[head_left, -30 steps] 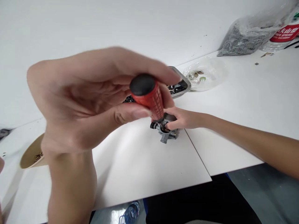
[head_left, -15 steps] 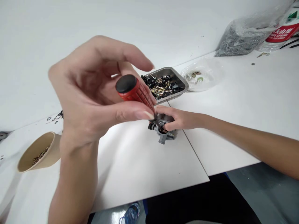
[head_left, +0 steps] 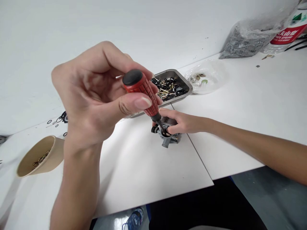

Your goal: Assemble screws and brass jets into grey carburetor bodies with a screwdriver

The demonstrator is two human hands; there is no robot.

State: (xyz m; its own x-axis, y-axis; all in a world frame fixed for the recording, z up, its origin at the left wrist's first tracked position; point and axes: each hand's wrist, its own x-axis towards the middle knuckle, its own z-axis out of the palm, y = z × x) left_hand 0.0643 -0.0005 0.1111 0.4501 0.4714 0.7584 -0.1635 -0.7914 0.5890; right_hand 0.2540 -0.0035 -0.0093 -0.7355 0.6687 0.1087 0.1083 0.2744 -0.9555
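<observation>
My left hand [head_left: 96,95] is raised close to the camera and grips the red, black-capped handle of a screwdriver [head_left: 141,91] between thumb and fingers. The shaft points down into a small grey metal carburetor-like part [head_left: 166,137] on the white table. My right hand [head_left: 183,123] reaches in from the right and holds that part steady, fingers wrapped over its top. The screwdriver's tip is hidden inside the part's opening.
A metal tray [head_left: 185,83] of small black and brass parts sits just behind the hands. A clear plastic bag [head_left: 206,78] lies right of it. A paper cup [head_left: 39,156] of small pieces stands at left, a grey-filled bag [head_left: 247,40] and a bottle [head_left: 287,30] far right. The table edge [head_left: 206,179] is near.
My left hand's fingers have re-closed around the screwdriver handle after spreading, turning it. The handle tilted more upright. My right hand stayed on the part.
</observation>
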